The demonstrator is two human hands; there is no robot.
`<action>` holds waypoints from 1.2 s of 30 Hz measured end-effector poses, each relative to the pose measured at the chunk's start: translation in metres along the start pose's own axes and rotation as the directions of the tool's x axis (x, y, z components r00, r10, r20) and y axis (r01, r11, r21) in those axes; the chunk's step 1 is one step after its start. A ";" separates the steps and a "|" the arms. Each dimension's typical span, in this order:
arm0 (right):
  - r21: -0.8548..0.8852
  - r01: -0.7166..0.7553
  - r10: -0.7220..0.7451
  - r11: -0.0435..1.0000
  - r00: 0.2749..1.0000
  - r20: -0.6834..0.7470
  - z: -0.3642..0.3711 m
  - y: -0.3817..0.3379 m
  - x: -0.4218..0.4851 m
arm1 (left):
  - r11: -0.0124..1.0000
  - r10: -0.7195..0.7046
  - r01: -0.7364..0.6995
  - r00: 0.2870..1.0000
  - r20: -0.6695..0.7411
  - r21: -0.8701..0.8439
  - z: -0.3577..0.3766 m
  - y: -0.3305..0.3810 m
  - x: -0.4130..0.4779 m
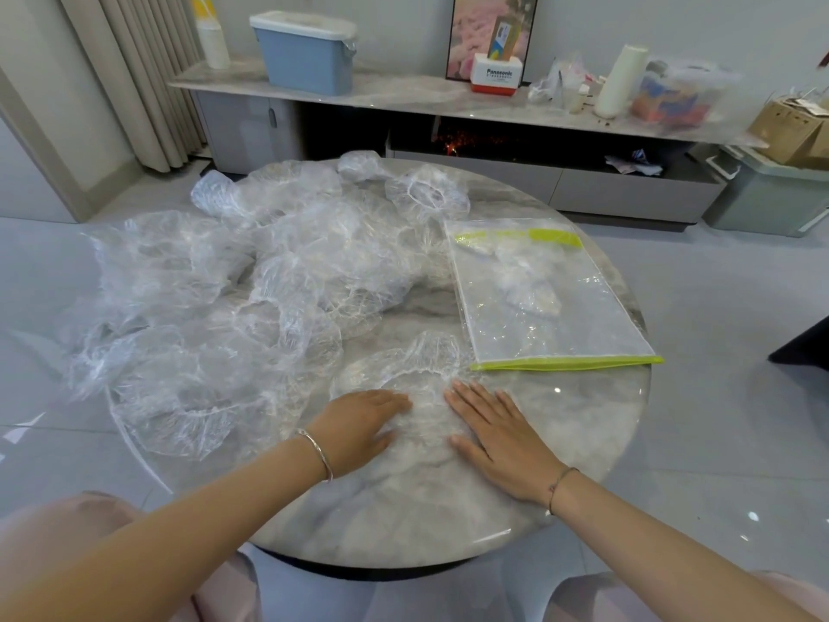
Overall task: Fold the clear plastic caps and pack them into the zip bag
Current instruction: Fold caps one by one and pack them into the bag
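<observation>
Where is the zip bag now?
Head view: the zip bag lies flat on the table, right side, beyond the right hand, right of the cap pile.

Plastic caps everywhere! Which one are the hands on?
The flattened cap nearest the person, under the left hand and right hand; the rest lie untouched in the pile behind.

There is one zip bag (551, 303) on the counter (448, 523), and it has two green strips (565, 363). Inside the zip bag are folded caps (529, 285), but I cannot count them surely. Just left of the zip bag's near corner lies one flat cap (417, 374), and on it are two grips: the left grip (363, 424) and the right grip (498, 437). Farther left of the zip bag is one heap of loose caps (233, 307), too tangled to count.
</observation>
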State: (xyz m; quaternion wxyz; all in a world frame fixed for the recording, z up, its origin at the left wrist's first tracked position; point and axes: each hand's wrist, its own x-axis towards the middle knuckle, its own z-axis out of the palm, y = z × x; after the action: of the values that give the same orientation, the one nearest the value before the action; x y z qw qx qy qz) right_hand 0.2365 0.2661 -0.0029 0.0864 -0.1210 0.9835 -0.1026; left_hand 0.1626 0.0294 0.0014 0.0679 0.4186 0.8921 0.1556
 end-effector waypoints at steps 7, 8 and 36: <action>0.040 0.141 -0.118 0.989 0.926 -0.358 -0.004 -0.023 -0.003 | 0.919 0.284 -0.207 0.938 -0.198 0.336 -0.014 0.027 0.006; 0.023 0.157 -0.136 0.987 0.910 -0.392 -0.002 -0.023 -0.005 | 0.928 0.286 -0.211 0.932 -0.221 0.306 -0.014 0.035 0.006; 0.599 -0.300 0.582 0.743 0.731 -0.356 -0.002 0.018 -0.048 | 0.996 -0.077 0.075 0.997 -0.029 -0.042 0.017 0.076 0.053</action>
State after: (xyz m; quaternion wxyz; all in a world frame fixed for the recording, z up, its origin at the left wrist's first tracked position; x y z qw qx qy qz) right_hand 0.2784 0.2956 0.0024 -0.1329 0.1852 0.9051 -0.3589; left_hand 0.1878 0.1195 0.0110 0.0685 0.3805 0.9050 0.1774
